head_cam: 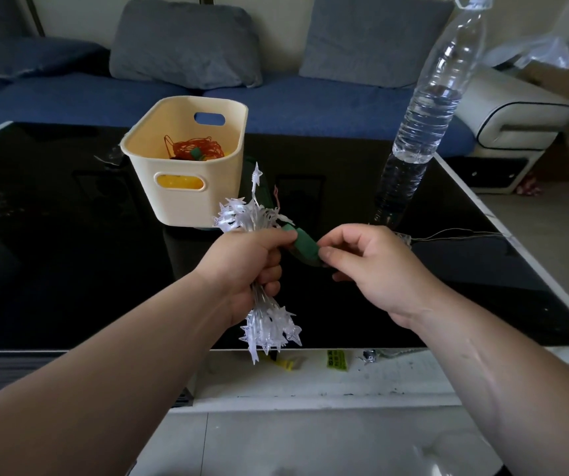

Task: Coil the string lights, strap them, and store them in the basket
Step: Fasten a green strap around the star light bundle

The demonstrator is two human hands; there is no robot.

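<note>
The right hand's (372, 269) thumb and forefinger pinch the free end of a soft, matte green strap (305, 247). Its other end sits under the thumb of the left hand (248, 266), whose fingers are curled tight round the middle of the coiled string lights (269, 329). These are clear, glossy plastic stars, bristling above and below the fist. A thin wire (454, 235) trails right over the glossy black table (70, 252). Just beyond stands a smooth cream plastic basket (186, 197) holding an orange wire coil (195, 149), with a ribbed clear water bottle (427, 108) to its right.
</note>
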